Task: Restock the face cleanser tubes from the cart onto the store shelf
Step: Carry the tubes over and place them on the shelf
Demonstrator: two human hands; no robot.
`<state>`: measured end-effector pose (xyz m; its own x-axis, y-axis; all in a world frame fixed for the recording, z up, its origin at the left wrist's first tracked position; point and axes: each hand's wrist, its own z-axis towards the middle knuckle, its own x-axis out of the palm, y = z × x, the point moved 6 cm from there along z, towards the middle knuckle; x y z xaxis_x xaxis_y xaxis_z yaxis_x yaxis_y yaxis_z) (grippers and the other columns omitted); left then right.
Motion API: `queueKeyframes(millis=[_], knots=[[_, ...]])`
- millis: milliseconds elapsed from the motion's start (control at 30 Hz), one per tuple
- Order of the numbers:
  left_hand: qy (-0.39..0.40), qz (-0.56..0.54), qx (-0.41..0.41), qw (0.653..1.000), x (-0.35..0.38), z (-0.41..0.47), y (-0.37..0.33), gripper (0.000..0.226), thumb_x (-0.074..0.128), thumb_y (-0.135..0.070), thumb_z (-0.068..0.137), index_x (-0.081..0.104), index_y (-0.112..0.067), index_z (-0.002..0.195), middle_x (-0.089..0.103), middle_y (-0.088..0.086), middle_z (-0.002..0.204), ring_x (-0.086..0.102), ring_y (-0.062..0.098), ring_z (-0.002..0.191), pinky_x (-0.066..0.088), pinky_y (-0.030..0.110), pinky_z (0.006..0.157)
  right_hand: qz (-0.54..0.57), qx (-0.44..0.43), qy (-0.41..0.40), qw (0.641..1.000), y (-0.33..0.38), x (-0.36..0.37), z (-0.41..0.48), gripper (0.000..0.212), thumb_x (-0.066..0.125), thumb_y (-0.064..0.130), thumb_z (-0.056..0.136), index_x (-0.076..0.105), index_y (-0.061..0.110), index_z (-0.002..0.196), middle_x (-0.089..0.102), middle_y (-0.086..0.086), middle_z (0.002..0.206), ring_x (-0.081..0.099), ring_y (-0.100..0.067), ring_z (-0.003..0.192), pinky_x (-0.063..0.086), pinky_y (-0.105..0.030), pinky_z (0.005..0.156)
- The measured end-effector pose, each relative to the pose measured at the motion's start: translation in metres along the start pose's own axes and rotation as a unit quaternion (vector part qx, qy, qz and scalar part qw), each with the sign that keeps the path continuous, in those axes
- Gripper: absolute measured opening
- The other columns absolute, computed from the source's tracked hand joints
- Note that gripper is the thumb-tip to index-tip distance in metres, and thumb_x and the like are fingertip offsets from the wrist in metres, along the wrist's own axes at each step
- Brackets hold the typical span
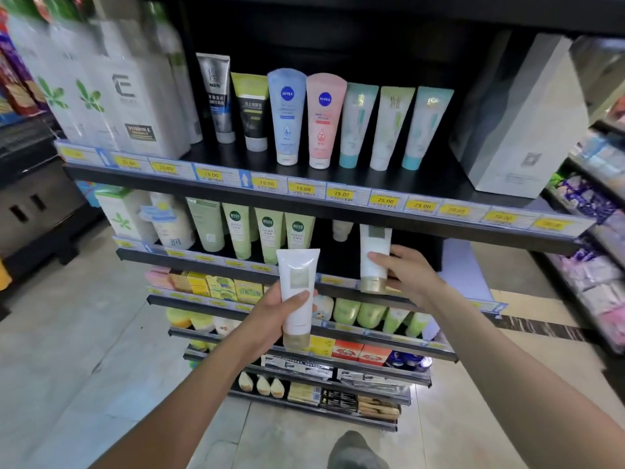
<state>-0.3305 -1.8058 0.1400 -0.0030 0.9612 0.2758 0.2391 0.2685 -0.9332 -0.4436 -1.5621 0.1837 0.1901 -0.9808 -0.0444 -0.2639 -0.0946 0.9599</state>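
Left hand [277, 311] grip clamped round white tube [297, 275], gold cap down. Right hand [406, 275] grip clamped on second white tube [373, 252] — upright at shelf [189, 264] edge.

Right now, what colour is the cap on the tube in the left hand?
Gold cap on a white tube, clearest in the head view.

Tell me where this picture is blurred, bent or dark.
Head view: the boxes at upper left are motion-blurred; the shelf rails bow from wide-angle distortion; the recess behind the top tubes is dark; the tube in the left hand is sharp.
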Motion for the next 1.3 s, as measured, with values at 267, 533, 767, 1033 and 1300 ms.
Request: queueKeyframes(millis=[267, 533, 767, 1033, 1300], knots=[[-0.002, -0.002, -0.004, 1.0, -0.004, 0.0, -0.005, 0.038, 0.062, -0.015, 0.1, 0.057, -0.02, 0.138, 0.072, 0.008, 0.125, 0.07, 0.026, 0.11, 0.058, 0.043, 0.093, -0.017, -0.003, -0.061, 0.998, 0.002, -0.021, 0.052, 0.034, 0.082, 0.026, 0.085, 0.07, 0.022, 0.116, 0.075, 0.004, 0.115, 0.069, -0.016, 0.109, 0.055, -0.037, 0.094], [-0.006, -0.003, -0.015, 1.0, -0.008, 0.0, -0.006, 0.034, 0.063, -0.015, 0.1, 0.06, -0.023, 0.133, 0.073, 0.008, 0.124, 0.071, 0.024, 0.107, 0.057, 0.048, 0.097, -0.092, -0.051, -0.082, 0.991, -0.007, -0.021, 0.057, 0.051, 0.083, 0.008, 0.083, 0.058, 0.015, 0.127, 0.068, -0.004, 0.128, 0.066, -0.019, 0.114, 0.051, -0.041, 0.103], [-0.007, 0.011, -0.028, 1.0, -0.008, 0.001, -0.011, 0.032, 0.063, -0.015, 0.099, 0.062, -0.024, 0.13, 0.073, 0.007, 0.124, 0.069, 0.025, 0.11, 0.055, 0.051, 0.101, -0.197, -0.071, -0.07, 0.975, -0.016, -0.024, 0.046, 0.063, 0.087, 0.009, 0.077, 0.055, 0.021, 0.131, 0.068, 0.002, 0.127, 0.065, -0.016, 0.115, 0.052, -0.045, 0.104], [0.002, 0.024, -0.041, 0.999, -0.001, 0.005, -0.017, 0.036, 0.064, -0.017, 0.099, 0.059, -0.026, 0.134, 0.072, 0.003, 0.127, 0.069, 0.027, 0.117, 0.054, 0.05, 0.101, -0.39, -0.056, -0.063, 0.917, -0.016, -0.022, 0.045, 0.068, 0.088, 0.03, 0.076, 0.054, 0.02, 0.134, 0.068, 0.001, 0.121, 0.064, -0.02, 0.11, 0.052, -0.037, 0.095], [0.0, 0.032, -0.042, 0.999, -0.003, 0.012, -0.017, 0.039, 0.066, -0.02, 0.097, 0.059, -0.027, 0.135, 0.073, 0.004, 0.125, 0.067, 0.029, 0.12, 0.052, 0.053, 0.105, -0.406, -0.054, -0.097, 0.907, -0.015, -0.024, 0.075, 0.05, 0.084, 0.031, 0.081, 0.059, 0.017, 0.123, 0.069, -0.003, 0.119, 0.066, -0.023, 0.104, 0.053, -0.043, 0.097]])
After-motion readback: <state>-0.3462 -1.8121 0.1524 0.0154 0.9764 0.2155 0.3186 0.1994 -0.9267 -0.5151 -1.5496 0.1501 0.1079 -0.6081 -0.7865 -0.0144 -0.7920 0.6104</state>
